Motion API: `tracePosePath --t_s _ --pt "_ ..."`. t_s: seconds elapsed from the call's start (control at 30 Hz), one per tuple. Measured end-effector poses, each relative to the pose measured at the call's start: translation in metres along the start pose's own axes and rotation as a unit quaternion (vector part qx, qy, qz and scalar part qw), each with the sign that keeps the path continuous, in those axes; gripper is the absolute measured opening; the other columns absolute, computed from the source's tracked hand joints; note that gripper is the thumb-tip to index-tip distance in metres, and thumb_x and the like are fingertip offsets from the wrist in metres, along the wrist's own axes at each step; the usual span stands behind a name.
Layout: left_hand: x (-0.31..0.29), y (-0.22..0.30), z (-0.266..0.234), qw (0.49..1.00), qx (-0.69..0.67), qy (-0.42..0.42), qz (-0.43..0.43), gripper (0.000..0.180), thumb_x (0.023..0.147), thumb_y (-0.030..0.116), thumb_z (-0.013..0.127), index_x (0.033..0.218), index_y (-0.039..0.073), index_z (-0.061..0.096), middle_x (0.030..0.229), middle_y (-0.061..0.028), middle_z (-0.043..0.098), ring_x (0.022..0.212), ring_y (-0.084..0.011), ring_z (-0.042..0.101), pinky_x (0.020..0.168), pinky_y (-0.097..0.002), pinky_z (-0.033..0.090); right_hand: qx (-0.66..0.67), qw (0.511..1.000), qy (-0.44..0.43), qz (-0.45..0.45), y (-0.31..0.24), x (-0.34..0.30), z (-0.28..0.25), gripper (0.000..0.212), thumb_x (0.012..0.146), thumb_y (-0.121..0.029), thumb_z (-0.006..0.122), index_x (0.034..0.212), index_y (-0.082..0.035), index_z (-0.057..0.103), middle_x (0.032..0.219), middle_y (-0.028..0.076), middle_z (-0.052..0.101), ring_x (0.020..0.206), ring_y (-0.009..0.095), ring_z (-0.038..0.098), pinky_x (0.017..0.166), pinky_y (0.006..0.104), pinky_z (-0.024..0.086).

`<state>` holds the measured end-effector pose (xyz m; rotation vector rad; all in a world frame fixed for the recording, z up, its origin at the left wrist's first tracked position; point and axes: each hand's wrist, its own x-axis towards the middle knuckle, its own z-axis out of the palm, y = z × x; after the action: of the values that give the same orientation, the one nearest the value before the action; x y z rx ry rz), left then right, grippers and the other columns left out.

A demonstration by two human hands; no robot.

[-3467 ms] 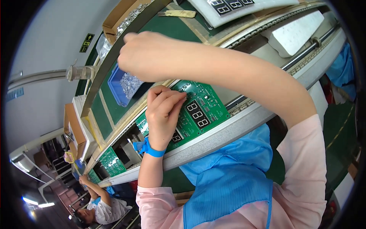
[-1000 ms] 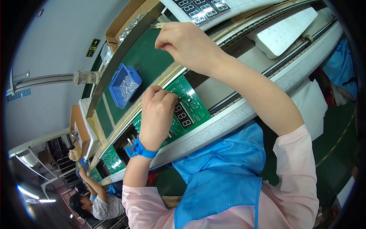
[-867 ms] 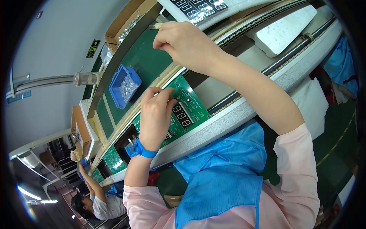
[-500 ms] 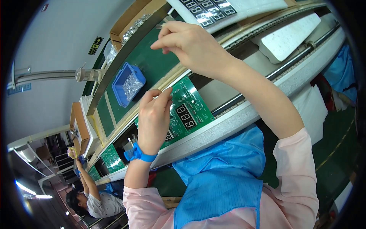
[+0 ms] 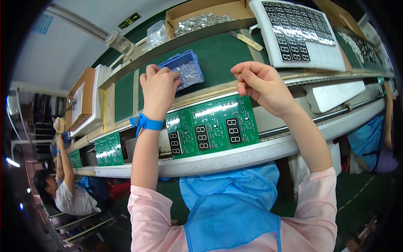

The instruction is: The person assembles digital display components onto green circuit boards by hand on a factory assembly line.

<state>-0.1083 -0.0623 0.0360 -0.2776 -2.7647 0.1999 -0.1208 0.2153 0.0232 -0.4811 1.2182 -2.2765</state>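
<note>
My left hand (image 5: pixel 159 90), with a blue strap (image 5: pixel 147 123) at its wrist, reaches to the left edge of a blue bin (image 5: pixel 171 64). Its fingers are bent and closed, their tips partly hidden beside the small clear parts (image 5: pixel 189 73) in the bin. My right hand (image 5: pixel 264 88) hovers beyond the far right corner of a green circuit board (image 5: pixel 218 115). Thumb and fingers pinch together there; whatever is between them is too small to name. The board lies on the conveyor rails below both hands and carries three black digit displays (image 5: pixel 202 137).
Behind stand a cardboard box (image 5: pixel 210 10) of small metallic parts and a white foam slab (image 5: pixel 270 25) with rows of digit displays. A white block (image 5: pixel 336 94) lies on the right. More boards (image 5: pixel 108 150) sit leftward, where another person (image 5: pixel 73 189) reaches over the line.
The view has turned and shifted. My left hand has gone from above the board to the blue bin. My right hand has come from over the bench to near the board's far right corner.
</note>
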Motion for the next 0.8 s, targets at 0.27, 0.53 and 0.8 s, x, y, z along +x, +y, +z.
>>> tracePosePath --t_s 0.27,0.53,0.8 --pt "-0.003 -0.006 0.006 0.993 -0.08 0.091 -0.006 0.009 0.077 0.017 0.074 0.083 0.011 0.074 0.088 -0.0028 0.07 0.1 -0.0277 0.055 0.085 -0.0434 0.041 0.12 0.989 -0.045 0.069 0.003 0.003 -0.008 0.016 0.103 -0.017 0.051 0.108 -0.003 0.058 0.088 0.001 0.054 0.072 0.01 0.053 0.069 0.0226 0.048" --pt "-0.044 0.039 -0.029 0.916 -0.352 0.182 0.062 0.013 0.07 0.003 0.076 0.082 0.005 0.071 0.085 -0.0061 0.069 0.091 -0.0277 0.061 0.083 -0.0397 0.048 0.059 0.996 0.013 0.063 0.006 -0.002 -0.006 0.021 0.099 -0.01 0.056 0.118 0.0 0.059 0.099 0.006 0.063 0.096 0.02 0.068 0.084 0.0269 0.057" --pt "-0.061 0.045 -0.009 0.843 -0.515 0.073 0.137 0.023 0.069 -0.004 0.072 0.092 0.002 0.07 0.083 -0.008 0.065 0.086 -0.0256 0.061 0.071 -0.0331 0.052 0.069 0.994 -0.003 0.082 0.014 -0.004 -0.001 0.018 0.097 -0.004 0.058 0.113 0.001 0.062 0.113 0.015 0.066 0.099 0.024 0.068 0.085 0.0312 0.058"
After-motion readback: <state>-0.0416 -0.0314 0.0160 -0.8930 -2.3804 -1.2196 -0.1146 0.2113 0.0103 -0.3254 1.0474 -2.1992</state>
